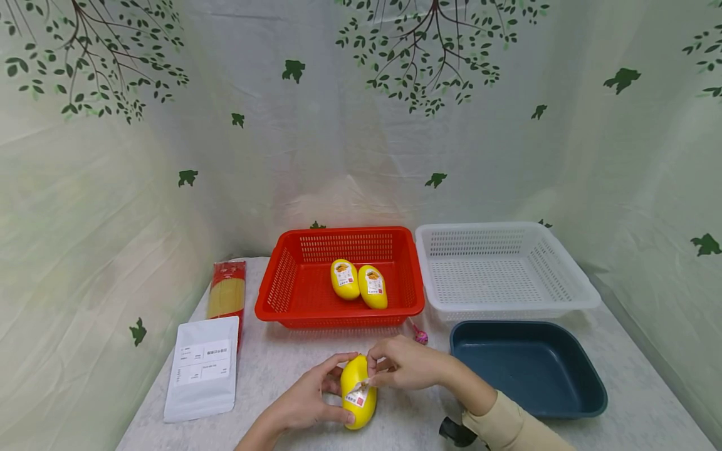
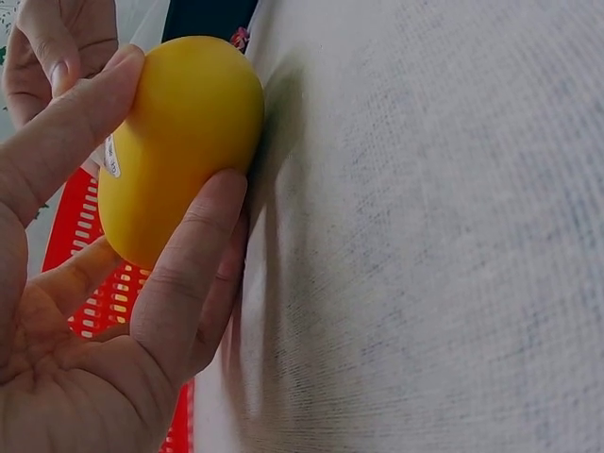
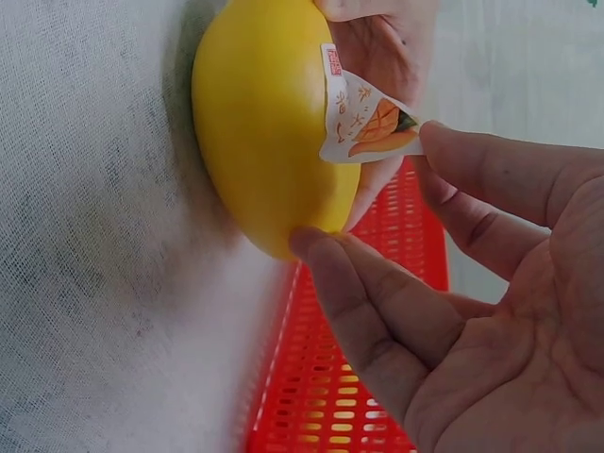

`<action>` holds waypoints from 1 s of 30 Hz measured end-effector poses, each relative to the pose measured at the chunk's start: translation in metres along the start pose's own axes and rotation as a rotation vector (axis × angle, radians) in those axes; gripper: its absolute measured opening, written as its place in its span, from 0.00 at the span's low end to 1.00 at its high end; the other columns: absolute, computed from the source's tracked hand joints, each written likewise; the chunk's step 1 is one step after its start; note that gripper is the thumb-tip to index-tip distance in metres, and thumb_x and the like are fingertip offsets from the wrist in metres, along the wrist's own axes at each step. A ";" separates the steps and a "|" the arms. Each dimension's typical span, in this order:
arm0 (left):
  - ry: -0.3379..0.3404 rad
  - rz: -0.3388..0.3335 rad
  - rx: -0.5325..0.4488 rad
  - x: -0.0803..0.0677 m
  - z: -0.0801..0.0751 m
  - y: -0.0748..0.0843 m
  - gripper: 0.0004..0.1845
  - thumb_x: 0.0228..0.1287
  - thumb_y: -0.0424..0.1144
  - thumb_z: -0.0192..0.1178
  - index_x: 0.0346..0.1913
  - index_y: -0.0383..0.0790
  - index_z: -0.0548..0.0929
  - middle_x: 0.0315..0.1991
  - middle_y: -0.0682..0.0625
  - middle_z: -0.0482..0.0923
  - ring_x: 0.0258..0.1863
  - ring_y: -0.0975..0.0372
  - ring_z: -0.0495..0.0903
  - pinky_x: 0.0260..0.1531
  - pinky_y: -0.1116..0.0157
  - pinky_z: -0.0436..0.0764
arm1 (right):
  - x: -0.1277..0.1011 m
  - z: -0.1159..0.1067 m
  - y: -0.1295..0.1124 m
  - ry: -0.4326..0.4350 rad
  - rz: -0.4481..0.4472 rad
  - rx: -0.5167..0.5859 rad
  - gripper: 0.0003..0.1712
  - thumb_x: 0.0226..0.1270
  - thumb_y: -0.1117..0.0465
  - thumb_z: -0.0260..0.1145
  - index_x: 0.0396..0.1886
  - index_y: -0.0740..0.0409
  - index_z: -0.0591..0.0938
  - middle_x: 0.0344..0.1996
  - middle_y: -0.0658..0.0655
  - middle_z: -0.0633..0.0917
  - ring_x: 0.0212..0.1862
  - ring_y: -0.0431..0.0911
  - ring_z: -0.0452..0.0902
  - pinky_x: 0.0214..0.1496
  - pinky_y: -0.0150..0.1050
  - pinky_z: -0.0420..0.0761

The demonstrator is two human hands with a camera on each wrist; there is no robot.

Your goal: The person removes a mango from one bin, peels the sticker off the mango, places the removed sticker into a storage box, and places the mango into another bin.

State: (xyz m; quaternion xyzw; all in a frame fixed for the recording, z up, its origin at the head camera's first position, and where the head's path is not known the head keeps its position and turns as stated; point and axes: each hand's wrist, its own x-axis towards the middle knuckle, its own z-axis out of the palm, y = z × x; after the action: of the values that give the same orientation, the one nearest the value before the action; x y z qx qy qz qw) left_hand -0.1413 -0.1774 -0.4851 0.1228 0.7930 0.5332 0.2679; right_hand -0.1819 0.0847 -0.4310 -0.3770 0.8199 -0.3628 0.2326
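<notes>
A yellow mango (image 1: 363, 410) lies on the table near its front edge. My left hand (image 1: 307, 398) grips it from the left side, thumb and fingers spread around its body. Over its upper right is my right hand (image 1: 408, 363), pinching a corner of the printed sticker (image 3: 373, 118) between thumb and index finger. Part of that sticker is lifted and folded off the skin, while its end with a red stamp mark still adheres. In the right wrist view, other fingertips (image 3: 326, 260) of the right hand touch the mango's end.
Behind the hands stands a red basket (image 1: 321, 321) holding two stickered mangoes (image 1: 345, 287). To its right are a white basket (image 1: 507, 309) and a dark blue basin (image 1: 530, 376). A pink lollipop (image 1: 420, 336) lies between them. At left, a white pouch (image 1: 202, 369) overlaps a pasta packet (image 1: 227, 294).
</notes>
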 end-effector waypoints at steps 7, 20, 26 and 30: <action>0.009 -0.022 0.020 0.000 0.000 0.003 0.51 0.51 0.37 0.86 0.78 0.59 0.72 0.55 0.47 0.80 0.48 0.56 0.83 0.51 0.55 0.87 | -0.001 -0.002 0.000 -0.018 -0.020 -0.012 0.07 0.73 0.57 0.73 0.35 0.49 0.83 0.33 0.40 0.81 0.46 0.30 0.83 0.56 0.26 0.84; 0.011 -0.020 0.019 0.002 0.001 -0.001 0.51 0.52 0.36 0.85 0.78 0.60 0.71 0.56 0.47 0.80 0.48 0.56 0.83 0.52 0.54 0.87 | -0.004 -0.003 0.002 -0.031 -0.064 -0.042 0.07 0.74 0.56 0.72 0.36 0.49 0.83 0.34 0.40 0.80 0.44 0.29 0.80 0.56 0.30 0.85; 0.009 -0.002 0.018 0.000 0.001 -0.002 0.51 0.52 0.36 0.85 0.79 0.58 0.70 0.56 0.47 0.80 0.48 0.56 0.84 0.52 0.53 0.87 | -0.005 -0.002 0.004 -0.043 -0.064 -0.034 0.06 0.74 0.55 0.72 0.37 0.47 0.82 0.33 0.39 0.80 0.43 0.30 0.79 0.56 0.31 0.85; 0.010 0.014 0.011 -0.001 0.002 -0.001 0.51 0.51 0.36 0.86 0.78 0.56 0.71 0.56 0.46 0.80 0.48 0.55 0.84 0.52 0.54 0.87 | -0.006 -0.003 0.004 -0.051 -0.077 -0.039 0.06 0.74 0.54 0.72 0.37 0.46 0.82 0.33 0.39 0.80 0.43 0.30 0.79 0.56 0.32 0.85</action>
State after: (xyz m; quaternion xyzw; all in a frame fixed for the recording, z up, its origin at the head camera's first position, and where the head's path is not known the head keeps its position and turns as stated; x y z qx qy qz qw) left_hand -0.1393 -0.1769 -0.4860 0.1270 0.7964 0.5313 0.2596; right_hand -0.1821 0.0921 -0.4318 -0.4217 0.8055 -0.3458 0.2317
